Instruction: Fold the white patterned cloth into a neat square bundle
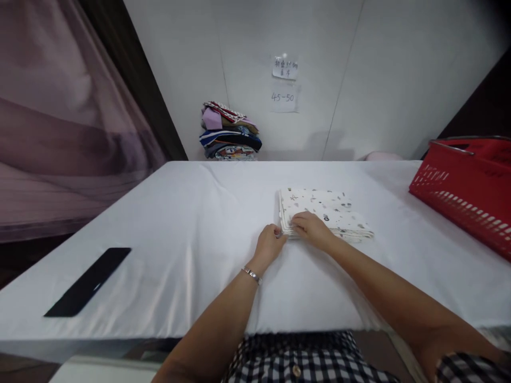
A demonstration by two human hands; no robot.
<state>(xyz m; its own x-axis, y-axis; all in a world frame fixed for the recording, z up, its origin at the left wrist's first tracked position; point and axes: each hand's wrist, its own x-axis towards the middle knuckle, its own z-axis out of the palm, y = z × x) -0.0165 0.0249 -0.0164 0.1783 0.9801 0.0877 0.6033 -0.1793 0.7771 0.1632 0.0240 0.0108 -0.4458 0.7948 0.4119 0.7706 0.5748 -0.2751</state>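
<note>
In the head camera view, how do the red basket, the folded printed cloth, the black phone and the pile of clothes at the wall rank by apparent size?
1. Red basket, partly cut off by the frame.
2. Folded printed cloth.
3. Black phone and pile of clothes: they look about alike, and the pile lies farther from the camera, so I do not rank them.

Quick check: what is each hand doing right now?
Left hand: fingers curled at the near-left corner of the folded white patterned cloth; whether it grips it cannot be told.
Right hand: resting flat on the cloth's near edge, holding nothing.
</note>
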